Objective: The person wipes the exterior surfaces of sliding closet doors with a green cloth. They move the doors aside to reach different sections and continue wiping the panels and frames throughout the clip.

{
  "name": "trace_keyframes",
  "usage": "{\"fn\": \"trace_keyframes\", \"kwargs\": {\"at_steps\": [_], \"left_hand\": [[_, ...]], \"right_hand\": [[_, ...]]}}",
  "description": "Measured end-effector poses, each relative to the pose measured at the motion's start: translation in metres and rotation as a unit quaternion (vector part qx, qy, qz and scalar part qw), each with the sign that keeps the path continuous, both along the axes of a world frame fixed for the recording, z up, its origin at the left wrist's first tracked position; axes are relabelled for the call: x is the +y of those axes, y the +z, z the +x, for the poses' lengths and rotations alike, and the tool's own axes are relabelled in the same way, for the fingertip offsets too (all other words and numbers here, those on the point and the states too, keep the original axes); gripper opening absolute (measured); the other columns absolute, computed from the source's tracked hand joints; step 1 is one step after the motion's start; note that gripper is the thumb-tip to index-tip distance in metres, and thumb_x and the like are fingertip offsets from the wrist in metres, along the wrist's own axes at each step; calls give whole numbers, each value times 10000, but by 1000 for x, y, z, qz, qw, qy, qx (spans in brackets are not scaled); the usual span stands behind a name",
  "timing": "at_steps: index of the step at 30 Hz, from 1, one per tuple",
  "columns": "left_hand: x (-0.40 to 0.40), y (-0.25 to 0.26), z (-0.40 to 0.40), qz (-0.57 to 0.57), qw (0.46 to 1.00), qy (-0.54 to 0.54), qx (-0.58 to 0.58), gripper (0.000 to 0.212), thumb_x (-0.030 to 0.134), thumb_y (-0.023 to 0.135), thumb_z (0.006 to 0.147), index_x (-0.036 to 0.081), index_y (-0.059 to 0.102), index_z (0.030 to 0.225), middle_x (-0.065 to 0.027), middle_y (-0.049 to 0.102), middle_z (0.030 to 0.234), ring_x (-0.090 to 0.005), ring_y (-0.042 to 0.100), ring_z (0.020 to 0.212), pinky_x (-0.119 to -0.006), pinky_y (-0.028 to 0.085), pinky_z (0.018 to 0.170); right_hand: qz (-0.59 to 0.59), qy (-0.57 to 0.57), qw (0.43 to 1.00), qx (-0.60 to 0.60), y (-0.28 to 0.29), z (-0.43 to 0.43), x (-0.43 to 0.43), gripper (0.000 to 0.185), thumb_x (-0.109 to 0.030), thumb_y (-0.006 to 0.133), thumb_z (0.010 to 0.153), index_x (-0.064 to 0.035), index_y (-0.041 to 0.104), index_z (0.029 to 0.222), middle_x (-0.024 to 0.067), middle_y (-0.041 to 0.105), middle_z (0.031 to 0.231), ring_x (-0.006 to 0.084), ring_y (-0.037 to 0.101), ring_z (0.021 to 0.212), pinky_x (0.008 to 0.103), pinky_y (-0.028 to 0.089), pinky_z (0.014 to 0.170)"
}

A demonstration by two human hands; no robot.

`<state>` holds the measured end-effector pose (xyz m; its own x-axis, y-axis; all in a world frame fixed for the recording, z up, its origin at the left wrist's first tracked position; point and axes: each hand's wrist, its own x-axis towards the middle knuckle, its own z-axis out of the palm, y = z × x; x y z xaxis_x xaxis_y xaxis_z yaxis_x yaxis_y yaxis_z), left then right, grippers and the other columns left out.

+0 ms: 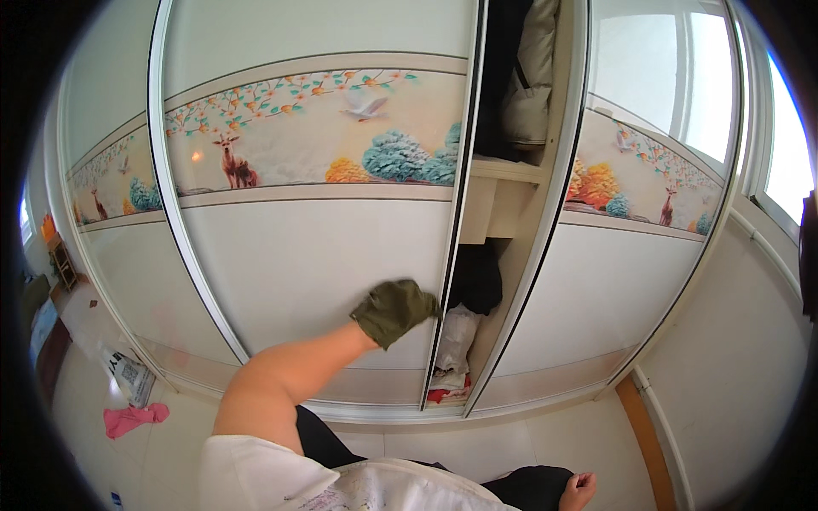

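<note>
An olive-green cloth or mitt (394,313) covers my left hand (390,314), and it hides the fingers; whether it is worn or gripped I cannot tell. That hand is against or just in front of the white lower panel (307,268) of a sliding wardrobe door, close to the door's dark-edged right frame (439,319). My right hand (578,490) is low at the right, by my black-clad knee (533,487). Its fingers are curled, with nothing seen in them.
Right of the door, a gap shows a shelf (505,170), a pale padded item (530,96), dark fabric (476,274) and a whitish bag (457,338). Another sliding door (569,306) stands beyond. A pink cloth item (135,419) and a printed plastic bag (131,377) lie on the floor.
</note>
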<state>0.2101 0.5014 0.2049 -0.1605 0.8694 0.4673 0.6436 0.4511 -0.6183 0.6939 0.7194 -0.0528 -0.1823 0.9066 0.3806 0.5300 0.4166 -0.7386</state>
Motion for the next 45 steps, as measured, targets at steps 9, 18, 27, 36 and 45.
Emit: {"fn": "trace_keyframes", "kwargs": {"at_steps": [9, 18, 27, 36, 45], "left_hand": [[32, 206, -8, 332, 923, -189, 45, 208, 156, 515, 820, 65, 543, 1005, -119, 559, 891, -316, 551, 793, -413, 444, 656], [26, 85, 4, 249, 959, -138, 3, 233, 189, 497, 870, 159, 614, 1069, -43, 544, 754, -229, 536, 596, -386, 411, 437], [-4, 22, -22, 106, 970, -179, -122, 68, 217, 555, 795, 193, 598, 841, -16, 562, 711, -215, 571, 624, -371, 427, 478], [39, 237, -29, 387, 896, -217, 14, 166, 229, 527, 857, 118, 561, 975, -105, 627, 871, -329, 607, 767, -443, 465, 625], [25, 50, -35, 256, 942, -157, 148, 160, 281, 545, 899, 134, 602, 870, -57, 559, 679, -207, 522, 558, -355, 383, 444]], "right_hand": [[-18, -20, 1000, -8, 21, 0, -10, 162, -172, 608, 820, -23, 562, 776, 131, 576, 704, 270, 528, 643, 405, 450, 636], [-11, -18, 1000, -4, 6, 3, -6, 146, -151, 606, 821, -14, 576, 778, 140, 592, 707, 270, 543, 640, 405, 456, 624], [-10, 6, 1000, -4, 4, 7, -1, 160, -179, 603, 832, -24, 581, 799, 138, 588, 710, 270, 542, 644, 403, 458, 625], [-12, -6, 1000, -7, 9, -5, -6, 151, -172, 607, 828, -29, 570, 800, 136, 576, 717, 270, 537, 653, 397, 456, 636], [0, -28, 998, 64, -21, 6, 10, 155, -25, 583, 781, -16, 447, 707, 39, 432, 609, 138, 400, 565, 306, 379, 542]]}}
